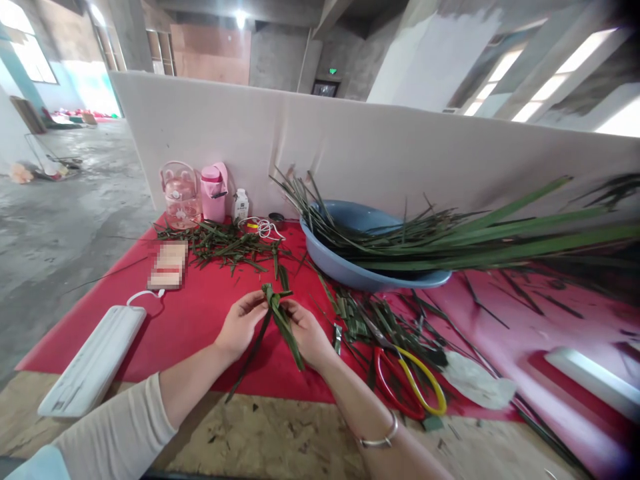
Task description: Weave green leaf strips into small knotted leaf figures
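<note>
Between my two hands is a folded green leaf strip [274,303], its knotted or woven part at the top and loose ends hanging down. My left hand [243,323] pinches its left side with thumb and fingers. On the other side, my right hand [306,331] grips it near the fold. Both hands are raised just over the red table covering [200,333]. Scissors [407,380] with red and yellow handles lie to the right of my right hand, blades among cut leaf scraps [357,317].
A blue basin [330,260] holds long green leaves [475,237] that stick out rightward. Short leaf pieces [230,243] lie at the back left, near a pink bottle [214,193]. A white power bank [95,360] is cabled to a blurred-out item [169,265]. A white partition [225,127] stands behind.
</note>
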Available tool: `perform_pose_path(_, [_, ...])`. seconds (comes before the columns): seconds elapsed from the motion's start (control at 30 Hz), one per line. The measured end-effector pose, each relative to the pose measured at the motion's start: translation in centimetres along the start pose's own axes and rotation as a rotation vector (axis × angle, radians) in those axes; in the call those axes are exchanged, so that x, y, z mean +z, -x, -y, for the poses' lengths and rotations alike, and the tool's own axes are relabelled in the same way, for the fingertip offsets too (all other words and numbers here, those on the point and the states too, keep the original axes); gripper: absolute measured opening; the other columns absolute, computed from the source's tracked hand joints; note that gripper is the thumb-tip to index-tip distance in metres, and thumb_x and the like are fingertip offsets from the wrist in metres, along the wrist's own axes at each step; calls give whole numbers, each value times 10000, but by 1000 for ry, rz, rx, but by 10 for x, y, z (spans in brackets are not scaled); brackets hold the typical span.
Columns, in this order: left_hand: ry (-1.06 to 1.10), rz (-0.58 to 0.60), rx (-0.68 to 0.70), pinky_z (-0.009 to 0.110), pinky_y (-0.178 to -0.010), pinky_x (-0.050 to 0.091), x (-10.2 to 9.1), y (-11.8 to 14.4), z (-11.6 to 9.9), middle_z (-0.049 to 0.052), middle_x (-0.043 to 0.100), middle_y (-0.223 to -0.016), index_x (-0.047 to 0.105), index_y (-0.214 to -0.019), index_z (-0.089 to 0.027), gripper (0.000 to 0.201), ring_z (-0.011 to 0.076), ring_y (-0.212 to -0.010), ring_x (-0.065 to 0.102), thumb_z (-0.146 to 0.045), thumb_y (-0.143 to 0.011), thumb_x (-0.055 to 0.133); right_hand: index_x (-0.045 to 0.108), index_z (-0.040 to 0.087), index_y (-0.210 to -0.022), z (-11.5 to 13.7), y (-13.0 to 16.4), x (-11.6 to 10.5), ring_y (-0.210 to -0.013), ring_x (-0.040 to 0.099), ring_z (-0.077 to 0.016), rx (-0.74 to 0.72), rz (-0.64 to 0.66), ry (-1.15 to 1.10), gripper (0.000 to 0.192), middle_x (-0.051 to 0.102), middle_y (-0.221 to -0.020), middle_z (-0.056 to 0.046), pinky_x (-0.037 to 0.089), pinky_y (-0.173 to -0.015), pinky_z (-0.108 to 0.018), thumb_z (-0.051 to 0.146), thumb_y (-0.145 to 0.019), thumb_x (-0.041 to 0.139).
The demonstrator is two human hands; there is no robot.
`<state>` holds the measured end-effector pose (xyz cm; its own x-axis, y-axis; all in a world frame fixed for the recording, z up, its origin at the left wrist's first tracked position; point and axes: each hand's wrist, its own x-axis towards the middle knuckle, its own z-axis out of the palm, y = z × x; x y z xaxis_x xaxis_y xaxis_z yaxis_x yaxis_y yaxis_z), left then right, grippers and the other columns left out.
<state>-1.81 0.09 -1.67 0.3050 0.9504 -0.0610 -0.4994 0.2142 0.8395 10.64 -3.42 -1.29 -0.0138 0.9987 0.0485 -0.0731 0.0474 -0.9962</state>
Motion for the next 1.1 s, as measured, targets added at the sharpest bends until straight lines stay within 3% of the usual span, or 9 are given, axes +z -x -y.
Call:
perform_pose_path(0.2, [75,-25,-90,190,-519,398,-5,-5,-9,8,578,-611,631,-762,-110,257,75,-529,504,-320,-616,663,589,213,-859,6,3,1,-814,558,-173,-78,64,165,144,615,-819,-19,409,-804,-302,269,-763,499])
perform_pose_path(0.37, [88,13,-255,177,-443,365,-5,-7,-12,-21,525,-496,611,-673,-103,215,57,-433,462,-254,-558,714,574,193,-795,10,7,-1,-712,544,-158,-182,103,429,142,586,-725,-13,407,-666,-249,195,-787,432])
perform_pose_path(0.5, [169,32,-223,159,-422,357,-5,-7,-11,-26,526,-501,615,-715,-104,213,42,-416,441,-232,-570,704,560,188,-737,9,9,-2,-607,516,-135,-253,24,588,149,548,-631,2,374,-580,-223,164,-778,420])
perform_pose_path(0.7, [166,66,-204,172,-463,394,-4,-2,-16,-19,527,-546,599,-734,-106,241,51,-457,463,-258,-579,706,600,195,-781,6,11,-1,-591,541,-143,-318,-5,619,168,594,-645,-14,385,-571,-227,191,-786,432])
perform_pose_path(0.83, [183,185,-202,230,-568,457,0,5,-20,20,590,-792,563,-953,-165,454,111,-651,551,-333,-562,719,610,207,-802,7,10,-6,-610,564,-155,-337,-75,625,174,621,-676,-23,404,-587,-240,200,-787,437])
perform_pose_path(0.9, [135,235,-139,240,-632,463,2,9,-20,24,593,-881,537,-994,-193,529,129,-751,560,-276,-518,753,615,213,-804,8,9,-8,-603,568,-155,-346,-114,626,175,624,-676,-22,409,-587,-244,200,-783,442])
perform_pose_path(1.0, [1,206,-14,217,-694,447,6,12,-17,12,617,-822,563,-912,-175,467,112,-758,562,-143,-491,762,628,217,-801,11,9,-7,-615,573,-159,-350,-147,565,179,629,-679,-21,424,-595,-252,198,-771,453])
perform_pose_path(1.1, [-58,171,34,227,-705,448,7,12,-14,7,632,-732,593,-822,-154,333,107,-713,570,-151,-524,741,634,215,-793,15,10,-4,-659,582,-169,-304,-142,408,170,640,-707,-24,444,-626,-267,204,-754,469])
